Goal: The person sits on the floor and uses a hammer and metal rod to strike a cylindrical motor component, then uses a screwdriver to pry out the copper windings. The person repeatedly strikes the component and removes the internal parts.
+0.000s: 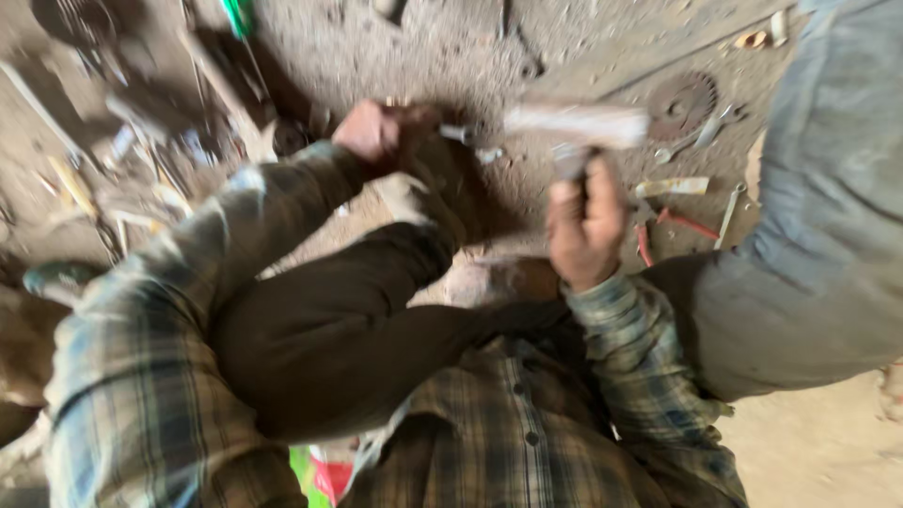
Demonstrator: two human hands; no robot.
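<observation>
Hammer (576, 125) is what I watch first: its pale head blurs above the dirt floor (602, 56), the handle wrapped tight in all the fingers of my right hand (585, 224). Left of the hammer, my left hand (372, 130) is curled shut around a small metal piece (455, 134), pinning it near the dark knee (376, 310); the blur hides what exactly it is. I judge this as mid-strike, 1 blow among several. A clean hit calls for the left hand to hold steady and the head to land square on the piece, clear of the knuckles. Right of the hammer lie a round gear (682, 102) and red-handled pliers (673, 228).
</observation>
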